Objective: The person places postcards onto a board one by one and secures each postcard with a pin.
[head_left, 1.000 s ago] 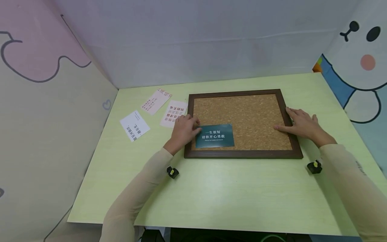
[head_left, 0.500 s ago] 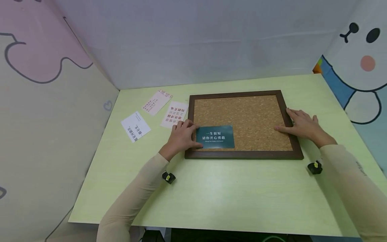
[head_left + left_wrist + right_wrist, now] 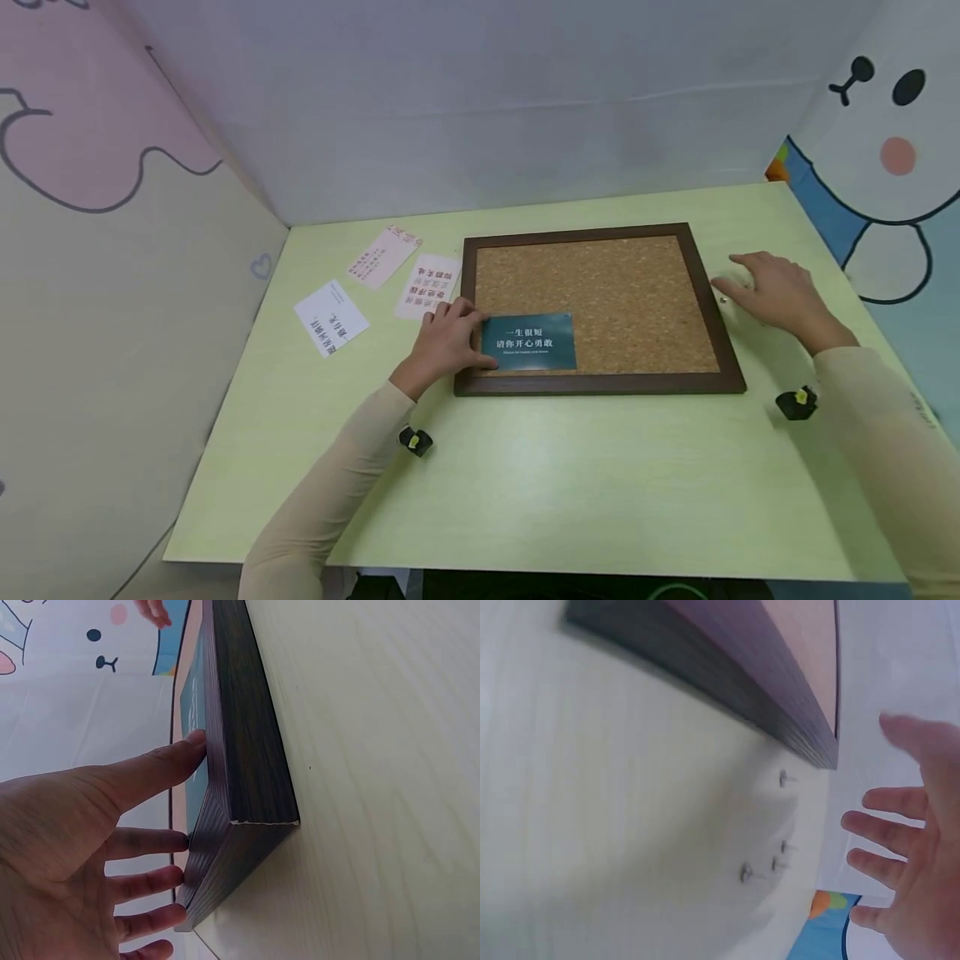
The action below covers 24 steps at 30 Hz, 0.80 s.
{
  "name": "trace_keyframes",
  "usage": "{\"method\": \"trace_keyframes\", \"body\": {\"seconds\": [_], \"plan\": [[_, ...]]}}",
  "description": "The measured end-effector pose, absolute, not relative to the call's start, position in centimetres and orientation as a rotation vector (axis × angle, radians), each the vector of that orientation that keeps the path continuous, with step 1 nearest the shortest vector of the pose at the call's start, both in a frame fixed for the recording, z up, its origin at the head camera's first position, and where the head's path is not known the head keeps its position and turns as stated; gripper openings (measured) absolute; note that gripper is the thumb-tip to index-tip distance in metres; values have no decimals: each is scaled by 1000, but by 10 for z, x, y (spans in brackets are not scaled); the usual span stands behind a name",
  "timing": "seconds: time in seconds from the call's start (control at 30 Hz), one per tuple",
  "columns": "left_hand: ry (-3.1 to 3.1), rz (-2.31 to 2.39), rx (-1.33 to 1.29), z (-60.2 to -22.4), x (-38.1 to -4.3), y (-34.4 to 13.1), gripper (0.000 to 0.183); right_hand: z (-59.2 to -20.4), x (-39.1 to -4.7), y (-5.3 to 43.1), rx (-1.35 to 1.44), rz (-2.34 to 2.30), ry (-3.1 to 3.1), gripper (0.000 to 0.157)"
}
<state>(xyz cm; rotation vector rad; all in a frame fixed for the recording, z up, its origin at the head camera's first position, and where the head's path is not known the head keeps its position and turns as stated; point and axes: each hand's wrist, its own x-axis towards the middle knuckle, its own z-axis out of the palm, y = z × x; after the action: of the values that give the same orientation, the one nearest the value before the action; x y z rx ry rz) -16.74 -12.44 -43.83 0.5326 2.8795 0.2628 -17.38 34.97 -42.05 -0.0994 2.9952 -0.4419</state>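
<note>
Right hand: half a second ago we saw it resting on the board's right side; now our right hand (image 3: 780, 292) is off the board and just beside it, fingers spread, holding nothing in the right wrist view.
Left hand: our left hand (image 3: 447, 337) stays at the teal card's left end, thumb by its lower corner, fingers straight and spread; we cannot tell how hard it presses.
Teal card: one teal card (image 3: 528, 342), lying inside the lower left part of the cork board (image 3: 622, 300), as before.
Loose cards: three, left of the board: a white card (image 3: 331, 317), an upper pink card (image 3: 384, 257) and a lower pink card (image 3: 428, 286) close to the frame.
Pins: we count four pins (image 3: 783, 778) near the board's right edge.
Room: bare cork stretches right of and above the teal card; pale table (image 3: 585, 483) runs from the board's lower edge to the table's front edge.
</note>
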Motion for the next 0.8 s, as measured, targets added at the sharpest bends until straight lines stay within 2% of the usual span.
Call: {"method": "trace_keyframes", "body": {"seconds": [0.13, 0.23, 0.5, 0.8], "plan": [[2871, 273, 532, -437, -167, -125, 87, -418, -171, 360, -80, -432, 3097, 42], [2863, 282, 529, -436, -167, -124, 87, -424, -170, 361, -54, -440, 3099, 29], [2856, 293, 530, -435, -166, -124, 87, -443, -171, 352, -35, -439, 3084, 26], [2859, 294, 544, -434, -165, -123, 86, -447, -170, 351, -42, -424, 3065, 26]]}}
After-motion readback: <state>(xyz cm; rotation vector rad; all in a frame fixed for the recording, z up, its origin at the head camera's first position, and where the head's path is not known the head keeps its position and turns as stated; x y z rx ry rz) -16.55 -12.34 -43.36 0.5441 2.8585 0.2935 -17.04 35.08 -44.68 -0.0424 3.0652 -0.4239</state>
